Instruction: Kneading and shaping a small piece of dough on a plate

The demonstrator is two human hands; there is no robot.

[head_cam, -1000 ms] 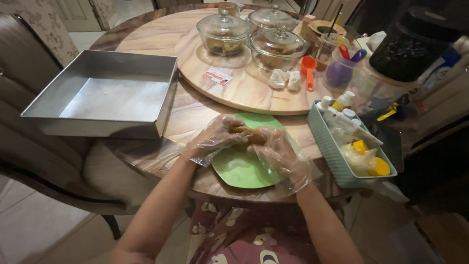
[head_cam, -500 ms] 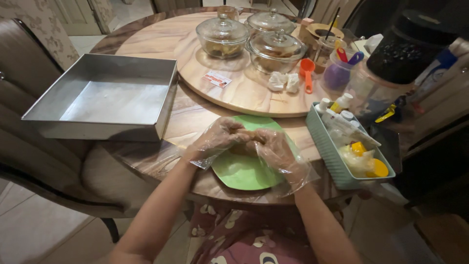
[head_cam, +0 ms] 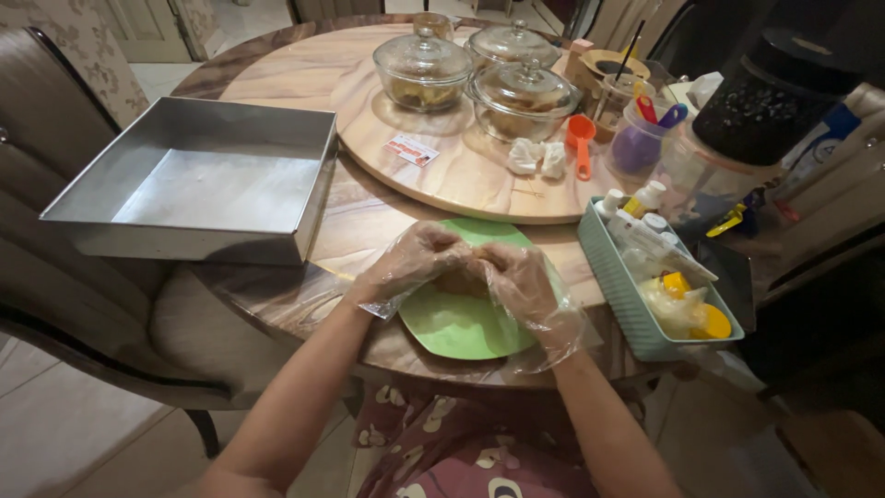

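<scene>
Both my hands wear clear plastic gloves and meet over a green plate (head_cam: 452, 325) at the near edge of the round table. My left hand (head_cam: 417, 258) and my right hand (head_cam: 518, 278) are cupped together around a small brownish lump of food (head_cam: 458, 279), which is mostly hidden by the fingers. The lump is held just above the plate.
A large square metal baking pan (head_cam: 198, 180) sits to the left. A wooden turntable (head_cam: 442, 175) behind the plate holds glass lidded bowls (head_cam: 422, 66) and an orange scoop (head_cam: 581, 143). A teal basket (head_cam: 613, 290) of bottles stands to the right. A chair (head_cam: 55, 277) is at left.
My hands have stayed over the green plate, with the fingers shifting slightly around the lump. Nothing else on the table has moved.
</scene>
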